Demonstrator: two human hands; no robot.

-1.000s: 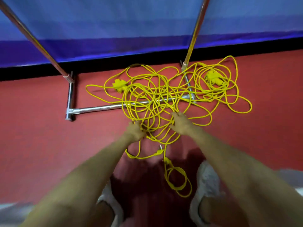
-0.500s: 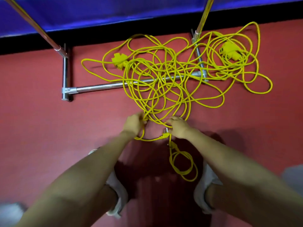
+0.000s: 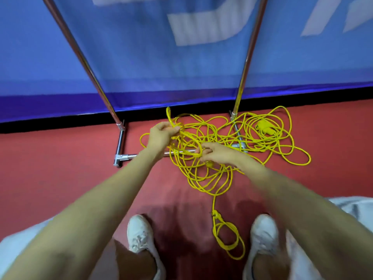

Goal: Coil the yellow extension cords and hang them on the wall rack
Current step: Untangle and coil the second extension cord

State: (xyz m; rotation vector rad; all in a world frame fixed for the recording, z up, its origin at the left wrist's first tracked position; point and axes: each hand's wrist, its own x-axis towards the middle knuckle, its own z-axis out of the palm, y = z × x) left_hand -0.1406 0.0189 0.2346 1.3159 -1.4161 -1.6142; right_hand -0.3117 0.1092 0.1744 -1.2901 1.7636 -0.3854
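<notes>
1. Right, room first: bare red floor [image 3: 50, 178] runs wide at 9 o'clock and 3 o'clock of the tangle. At 12 o'clock a black strip and a blue fabric banner [image 3: 141, 57] close it off.
2. Chrome tubular rack frame [image 3: 120, 146] stands at the banner's foot, with poles slanting up at 11 and 1 o'clock and its floor bar passing under the tangle.
3. Tangled yellow extension cord [image 3: 201, 178] sprawls mid-floor across that bar. It spreads out to 2 o'clock, where a yellow socket block [image 3: 264, 127] lies inside the loops.
4. Left hand [image 3: 161, 136] is up at the tangle's 10 o'clock edge, fingers closed round several strands, a bend of cord poking above the knuckles.
5. Right hand [image 3: 217, 156] sits near, at 4 o'clock of the left, fingers curled onto a looped strand. The two hands are not touching.
6. One strand trails to 6 o'clock and ends in a small loop between two white shoes [image 3: 139, 233].
7. Hard to read: the right forearm is blurred, the pole tops are cut off, and the floor bar's middle hides behind hand and cord. I cannot tell whether a plug sits under the right palm.
</notes>
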